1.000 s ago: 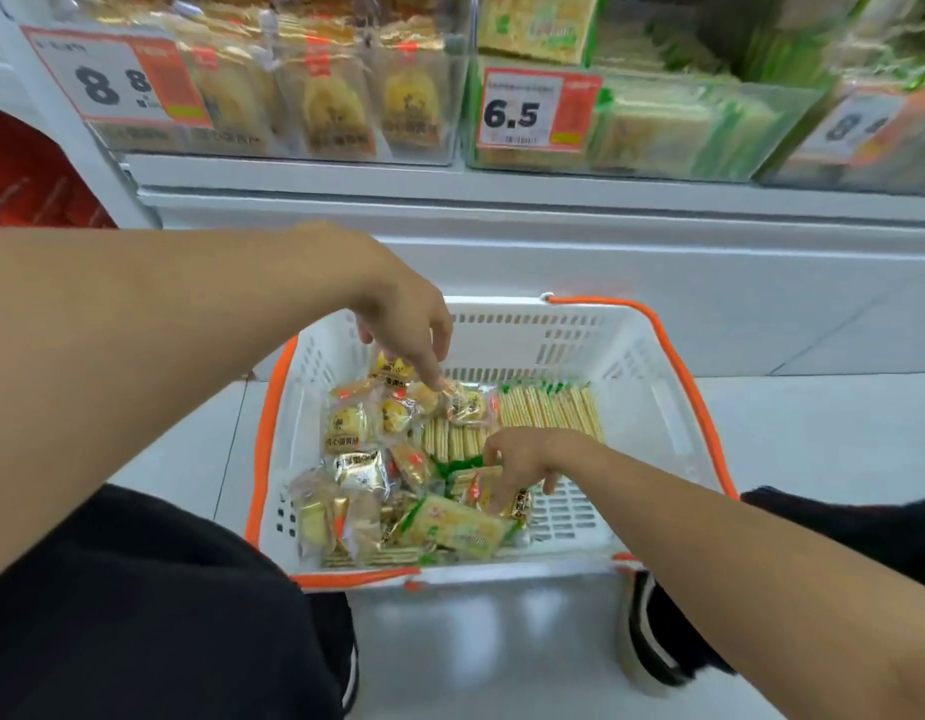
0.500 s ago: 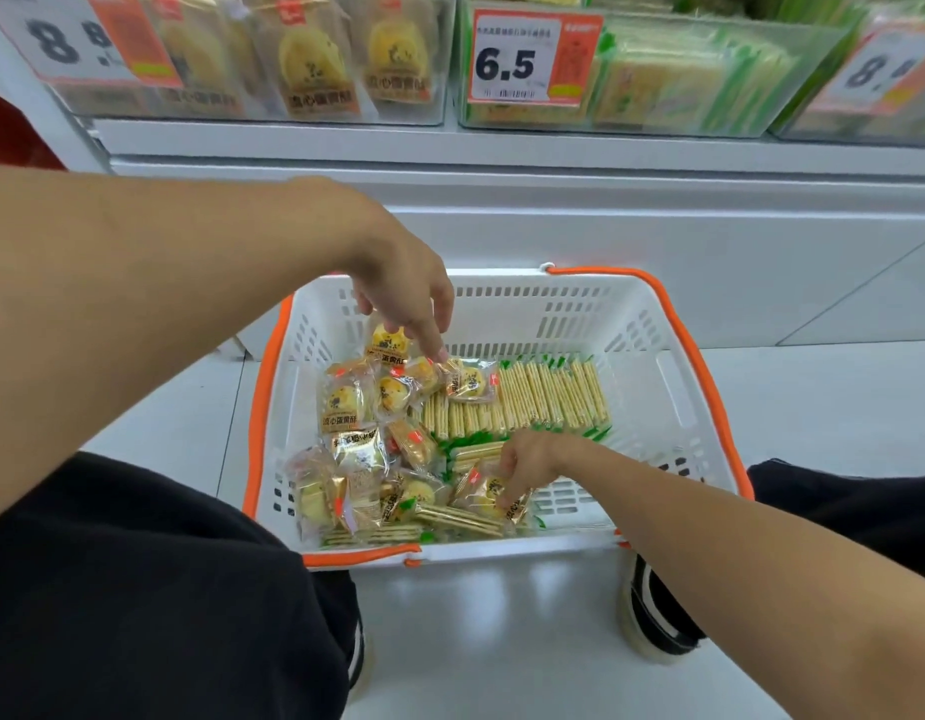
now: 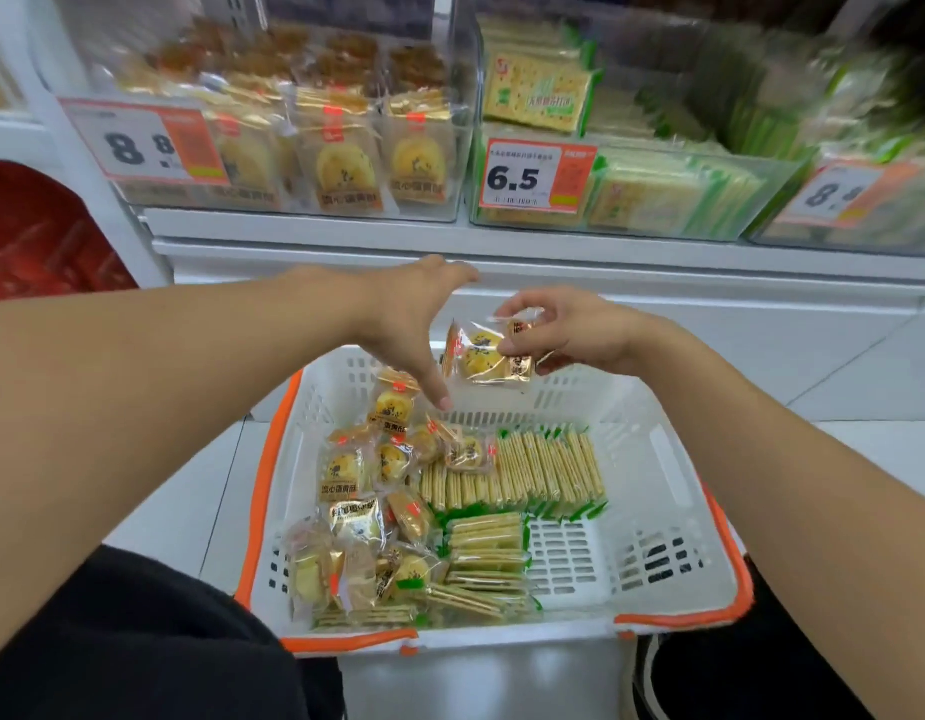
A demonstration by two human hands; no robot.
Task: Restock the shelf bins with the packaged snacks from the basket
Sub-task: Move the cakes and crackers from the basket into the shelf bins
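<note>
Both hands are up out of the basket now, half a second ago they were still down in the pile. My right hand (image 3: pixel 569 332) is pinching a pastry packet (image 3: pixel 489 356) by its top edge, so it dangles above the far rim of the basket (image 3: pixel 658 511). A second ago that hand was digging low near the front. My left hand (image 3: pixel 413 324) is spread, fingers straight and pointing down, holding nothing, just beside the packet.

The view has tilted up too, so the shelf bins show a lot more than before.

Room-wise: the right half of the basket is bare white mesh, the pastry packets (image 3: pixel 356 511) are heaped on the left and the cracker packs (image 3: pixel 528 475) stand in rows through the middle. The orange rim runs down both sides. The shelf edge (image 3: pixel 554 246) sits just above the hands, with open space between it and the basket.

Labels: the pastry bin (image 3: pixel 346 163) has a price tag (image 3: pixel 143 142) reading 8.8, the cracker bin (image 3: pixel 658 194) next to it has a tag (image 3: pixel 536 174) reading 6.5. The far right tag (image 3: pixel 839 192) is blurry, looks like 8-something. There's Chinese text on the wrappers that I can't read properly.
</note>
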